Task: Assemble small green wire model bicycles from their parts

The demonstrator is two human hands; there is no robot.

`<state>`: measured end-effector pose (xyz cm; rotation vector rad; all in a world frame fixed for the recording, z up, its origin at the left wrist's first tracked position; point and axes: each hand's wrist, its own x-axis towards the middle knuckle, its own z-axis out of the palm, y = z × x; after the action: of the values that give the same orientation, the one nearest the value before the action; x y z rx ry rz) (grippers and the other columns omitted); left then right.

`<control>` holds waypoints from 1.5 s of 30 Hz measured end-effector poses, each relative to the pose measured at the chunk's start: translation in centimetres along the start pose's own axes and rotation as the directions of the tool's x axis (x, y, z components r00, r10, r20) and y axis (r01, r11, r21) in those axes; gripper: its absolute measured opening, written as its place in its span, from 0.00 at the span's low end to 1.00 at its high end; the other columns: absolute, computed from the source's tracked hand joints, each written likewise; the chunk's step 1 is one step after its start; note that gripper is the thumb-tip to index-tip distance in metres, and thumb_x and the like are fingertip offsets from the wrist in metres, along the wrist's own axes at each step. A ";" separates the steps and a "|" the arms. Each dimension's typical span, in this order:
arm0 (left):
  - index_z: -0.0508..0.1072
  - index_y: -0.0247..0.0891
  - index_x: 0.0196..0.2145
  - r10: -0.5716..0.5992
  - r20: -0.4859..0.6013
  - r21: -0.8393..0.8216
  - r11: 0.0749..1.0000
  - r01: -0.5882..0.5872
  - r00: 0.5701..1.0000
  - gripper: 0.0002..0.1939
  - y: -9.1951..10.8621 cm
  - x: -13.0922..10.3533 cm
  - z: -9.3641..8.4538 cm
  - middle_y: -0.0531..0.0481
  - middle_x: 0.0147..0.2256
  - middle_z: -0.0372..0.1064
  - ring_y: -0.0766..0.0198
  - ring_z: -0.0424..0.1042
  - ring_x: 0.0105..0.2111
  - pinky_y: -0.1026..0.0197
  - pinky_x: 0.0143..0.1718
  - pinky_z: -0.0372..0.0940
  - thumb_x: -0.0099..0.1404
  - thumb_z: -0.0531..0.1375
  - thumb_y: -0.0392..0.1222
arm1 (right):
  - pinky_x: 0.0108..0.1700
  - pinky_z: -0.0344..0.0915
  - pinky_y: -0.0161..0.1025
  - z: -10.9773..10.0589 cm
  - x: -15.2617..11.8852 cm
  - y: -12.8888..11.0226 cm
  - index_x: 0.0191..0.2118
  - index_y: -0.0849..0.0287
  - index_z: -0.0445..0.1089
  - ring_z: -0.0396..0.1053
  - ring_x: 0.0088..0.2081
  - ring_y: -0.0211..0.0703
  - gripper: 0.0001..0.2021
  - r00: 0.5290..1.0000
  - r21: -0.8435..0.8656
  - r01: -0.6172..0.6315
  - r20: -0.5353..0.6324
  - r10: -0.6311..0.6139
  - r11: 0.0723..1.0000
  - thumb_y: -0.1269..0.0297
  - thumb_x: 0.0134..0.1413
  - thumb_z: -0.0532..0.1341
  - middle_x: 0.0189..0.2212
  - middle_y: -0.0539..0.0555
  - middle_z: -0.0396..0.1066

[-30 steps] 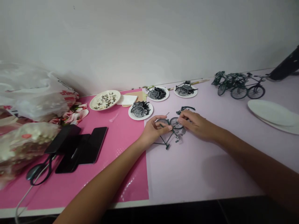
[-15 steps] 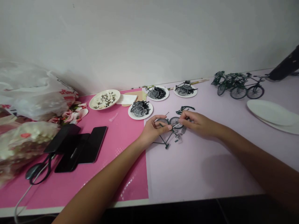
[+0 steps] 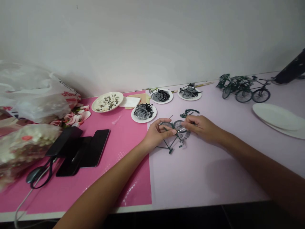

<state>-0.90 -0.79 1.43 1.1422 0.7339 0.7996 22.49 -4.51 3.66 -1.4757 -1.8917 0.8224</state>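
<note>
My left hand [image 3: 156, 133] is closed on the dark green frame of a toy bicycle [image 3: 169, 149], which lies over the lilac part of the tabletop. Pinched in my right hand [image 3: 201, 126] is a slim silver rod [image 3: 181, 129], its left end touching the frame by my left thumb. Whether the rod has a handle is hidden by the fingers. Between the hands, a spoked wheel [image 3: 177, 126] rests on the table. Small grey parts [image 3: 182, 140] lie just below it. A dark green loose part [image 3: 189, 113] sits beyond my right hand.
Plates of wheels and black parts [image 3: 143, 120] line the wall side. Finished-looking toy bicycles [image 3: 260, 94] stand at the back right, near white oval plates [image 3: 276, 116]. On the left are a bowl [image 3: 107, 109], two phones [image 3: 95, 148], a black box [image 3: 63, 141] and plastic bags [image 3: 30, 92].
Both hands keep nearly the same pose and hold on the bicycle frame and silver rod. The whole view has shifted very slightly.
</note>
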 end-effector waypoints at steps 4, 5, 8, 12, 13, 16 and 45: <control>0.71 0.35 0.49 -0.007 -0.008 -0.005 1.000 0.007 1.000 0.36 0.0 0.1 0.0 0.52 0.31 0.78 0.63 0.79 0.32 0.58 0.44 0.71 0.46 0.81 0.45 | 0.31 0.55 0.41 0.1 -0.2 -0.5 0.27 0.54 0.60 0.59 0.26 0.41 0.26 0.999 -0.029 0.033 -0.017 -0.033 0.999 0.39 0.69 0.55 0.23 0.48 0.62; 0.71 0.35 0.49 -0.009 -0.011 -0.007 1.000 0.009 1.000 0.36 0.0 0.1 0.0 0.52 0.31 0.78 0.63 0.79 0.32 0.57 0.44 0.71 0.46 0.81 0.45 | 0.31 0.55 0.41 0.0 -0.2 -0.5 0.28 0.54 0.61 0.59 0.27 0.42 0.25 0.999 -0.030 0.032 -0.006 -0.032 0.999 0.39 0.69 0.54 0.24 0.49 0.63; 0.72 0.35 0.50 -0.016 -0.016 -0.003 1.000 0.016 1.000 0.37 0.2 0.1 -0.1 0.52 0.31 0.78 0.63 0.79 0.32 0.58 0.44 0.71 0.46 0.81 0.45 | 0.33 0.58 0.41 -0.4 -0.2 -0.2 0.35 0.53 0.65 0.63 0.30 0.44 0.21 0.997 -0.016 0.003 0.073 -0.002 1.000 0.40 0.69 0.55 0.28 0.50 0.67; 0.71 0.35 0.51 -0.015 -0.011 0.004 1.000 0.015 1.000 0.37 0.3 0.1 -0.2 0.52 0.31 0.78 0.63 0.79 0.32 0.58 0.44 0.71 0.47 0.81 0.44 | 0.33 0.59 0.40 -0.7 -0.1 0.4 0.37 0.53 0.65 0.65 0.31 0.44 0.20 0.987 0.051 -0.035 0.158 0.027 0.998 0.40 0.68 0.57 0.29 0.49 0.69; 0.71 0.35 0.51 -0.013 -0.009 0.005 1.000 0.013 1.000 0.37 0.3 0.1 -0.2 0.52 0.31 0.78 0.63 0.79 0.32 0.58 0.44 0.71 0.47 0.81 0.44 | 0.33 0.59 0.40 -0.7 -0.1 0.4 0.36 0.53 0.65 0.64 0.30 0.43 0.20 0.986 0.067 -0.045 0.161 0.034 0.997 0.40 0.67 0.58 0.28 0.49 0.69; 0.71 0.35 0.51 -0.010 0.000 0.003 1.000 0.010 1.000 0.38 0.3 0.0 -0.2 0.52 0.31 0.79 0.63 0.79 0.32 0.58 0.44 0.71 0.46 0.81 0.44 | 0.30 0.56 0.39 -0.6 0.0 0.5 0.35 0.53 0.65 0.63 0.27 0.42 0.21 0.986 0.100 -0.072 0.156 0.056 0.992 0.39 0.66 0.59 0.26 0.48 0.68; 0.72 0.34 0.50 -0.028 0.030 0.017 0.999 0.027 0.999 0.38 0.8 -0.1 -0.2 0.52 0.29 0.80 0.61 0.81 0.32 0.56 0.45 0.72 0.45 0.81 0.43 | 0.25 0.54 0.37 -0.2 -0.2 -0.1 0.27 0.56 0.66 0.61 0.21 0.36 0.25 0.987 0.148 -0.074 0.150 0.051 0.986 0.39 0.65 0.60 0.21 0.49 0.71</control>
<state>-1.21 -0.65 2.14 1.1543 0.7310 0.7533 22.59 -4.69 3.83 -1.4201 -1.8481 1.1064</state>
